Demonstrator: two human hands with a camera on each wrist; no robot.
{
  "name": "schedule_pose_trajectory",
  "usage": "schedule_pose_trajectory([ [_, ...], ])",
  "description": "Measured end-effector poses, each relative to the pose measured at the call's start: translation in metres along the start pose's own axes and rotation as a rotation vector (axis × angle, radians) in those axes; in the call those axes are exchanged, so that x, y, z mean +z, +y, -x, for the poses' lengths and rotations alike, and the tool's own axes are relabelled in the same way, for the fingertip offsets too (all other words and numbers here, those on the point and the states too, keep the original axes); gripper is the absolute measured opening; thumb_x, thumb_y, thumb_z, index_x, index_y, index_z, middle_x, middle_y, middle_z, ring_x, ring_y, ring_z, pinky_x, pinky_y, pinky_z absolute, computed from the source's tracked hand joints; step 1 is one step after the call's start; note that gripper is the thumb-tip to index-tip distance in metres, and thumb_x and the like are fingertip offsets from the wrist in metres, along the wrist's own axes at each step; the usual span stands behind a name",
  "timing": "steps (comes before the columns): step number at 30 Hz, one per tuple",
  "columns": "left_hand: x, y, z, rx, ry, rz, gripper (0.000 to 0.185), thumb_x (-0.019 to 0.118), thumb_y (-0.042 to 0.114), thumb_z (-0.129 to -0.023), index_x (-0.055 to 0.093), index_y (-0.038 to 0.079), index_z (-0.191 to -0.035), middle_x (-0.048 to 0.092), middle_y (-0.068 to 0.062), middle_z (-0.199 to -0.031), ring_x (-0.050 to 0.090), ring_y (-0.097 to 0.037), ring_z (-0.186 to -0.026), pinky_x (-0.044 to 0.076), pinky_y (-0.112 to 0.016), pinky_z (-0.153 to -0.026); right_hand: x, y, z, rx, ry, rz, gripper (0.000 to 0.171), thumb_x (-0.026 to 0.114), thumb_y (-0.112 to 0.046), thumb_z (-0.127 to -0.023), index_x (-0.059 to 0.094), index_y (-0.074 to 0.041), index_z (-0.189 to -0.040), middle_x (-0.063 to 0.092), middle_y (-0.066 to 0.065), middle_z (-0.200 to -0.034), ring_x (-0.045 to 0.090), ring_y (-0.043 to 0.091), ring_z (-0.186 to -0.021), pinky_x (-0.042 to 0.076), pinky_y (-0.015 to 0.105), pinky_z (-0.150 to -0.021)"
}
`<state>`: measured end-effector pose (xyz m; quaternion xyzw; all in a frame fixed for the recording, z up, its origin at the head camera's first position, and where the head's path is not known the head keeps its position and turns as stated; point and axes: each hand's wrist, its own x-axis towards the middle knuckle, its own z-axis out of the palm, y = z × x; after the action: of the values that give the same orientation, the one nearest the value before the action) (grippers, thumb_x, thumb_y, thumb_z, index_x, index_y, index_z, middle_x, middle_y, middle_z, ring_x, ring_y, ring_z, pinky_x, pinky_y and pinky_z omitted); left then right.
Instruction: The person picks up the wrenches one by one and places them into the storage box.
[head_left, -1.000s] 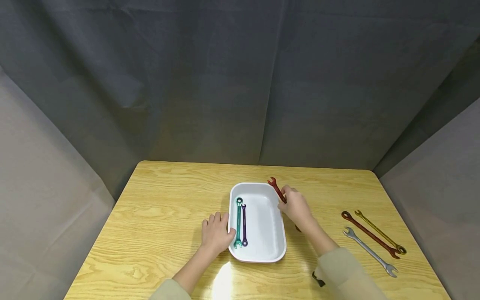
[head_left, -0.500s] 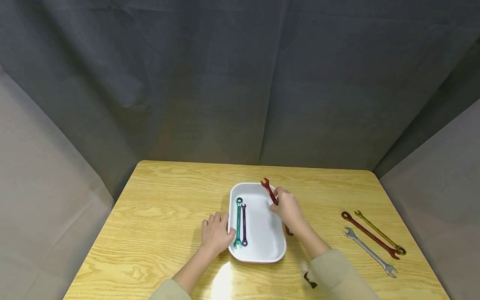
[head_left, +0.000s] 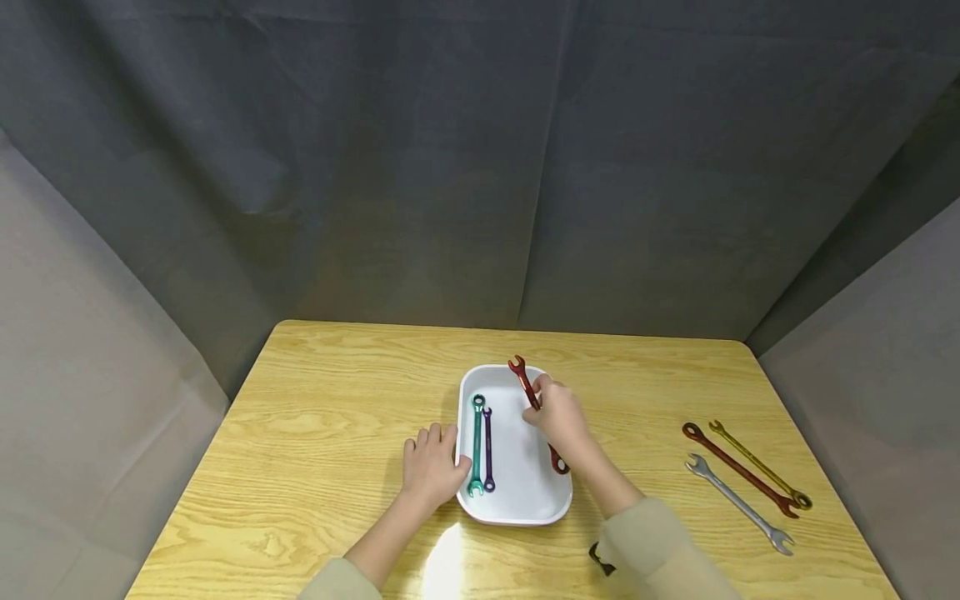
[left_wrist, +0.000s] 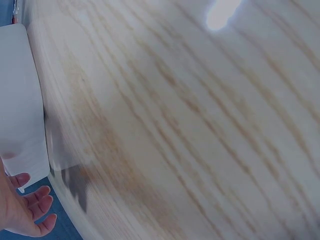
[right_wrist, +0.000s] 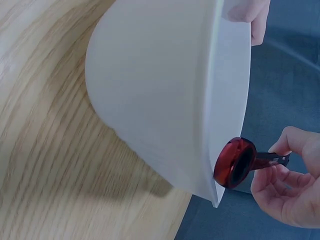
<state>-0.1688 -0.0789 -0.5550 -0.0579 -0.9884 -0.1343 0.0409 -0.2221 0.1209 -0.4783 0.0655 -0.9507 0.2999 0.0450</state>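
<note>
My right hand (head_left: 558,417) holds a red combination wrench (head_left: 525,382) by the middle over the right part of a white tray (head_left: 525,504). The wrench is tilted, its open end toward the back. In the right wrist view its ring end (right_wrist: 232,162) appears at the tray's rim; whether they touch I cannot tell. A teal wrench (head_left: 477,442) and a smaller purple wrench (head_left: 489,450) lie side by side in the tray's left part. My left hand (head_left: 433,468) grips the tray's left wall, thumb over the rim and fingers outside.
On the wooden table (head_left: 315,417), to the right, lie a yellow wrench (head_left: 757,460), a red-orange wrench (head_left: 738,468) and a silver wrench (head_left: 741,502). A grey curtain (head_left: 420,208) stands behind the table. A small black piece (head_left: 602,558) shows beside my right sleeve.
My right hand has moved left with the red wrench, from the tray's right rim to over its inside. My left hand and the tray have stayed in place.
</note>
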Motion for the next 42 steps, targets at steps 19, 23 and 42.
schedule_pose_trajectory([
  [19, -0.001, 0.0, -0.001, -0.001, 0.001, 0.01, 0.046, 0.051, 0.039, -0.08, 0.053, 0.013, -0.118, 0.052, -0.008, -0.098, 0.044, -0.023, -0.084, 0.034, -0.04, -0.074, 0.028, -0.004, 0.008, 0.101, -0.062, -0.069, 0.028, 0.07, -0.004, -0.069, 0.052, 0.002, -0.09, 0.052, 0.006, -0.067, 0.048, 0.014, -0.052, 0.04, 0.023, -0.043],
  [23, -0.002, 0.001, -0.001, -0.004, -0.006, 0.008, 0.046, 0.051, 0.039, -0.08, 0.052, 0.012, -0.118, 0.052, -0.009, -0.099, 0.045, -0.024, -0.086, 0.034, -0.041, -0.074, 0.036, 0.0, 0.009, 0.114, -0.052, -0.055, 0.029, 0.071, -0.005, -0.067, 0.053, 0.001, -0.089, 0.052, 0.006, -0.066, 0.049, 0.016, -0.055, 0.04, 0.025, -0.046],
  [42, 0.001, 0.0, 0.0, -0.005, -0.012, -0.001, 0.046, 0.051, 0.04, -0.081, 0.052, 0.013, -0.118, 0.052, -0.009, -0.102, 0.046, -0.024, -0.089, 0.035, -0.041, -0.076, 0.064, 0.005, 0.016, 0.161, -0.028, -0.036, 0.03, 0.075, -0.01, -0.065, 0.054, -0.002, -0.085, 0.052, 0.005, -0.065, 0.049, 0.019, -0.059, 0.041, 0.028, -0.052],
])
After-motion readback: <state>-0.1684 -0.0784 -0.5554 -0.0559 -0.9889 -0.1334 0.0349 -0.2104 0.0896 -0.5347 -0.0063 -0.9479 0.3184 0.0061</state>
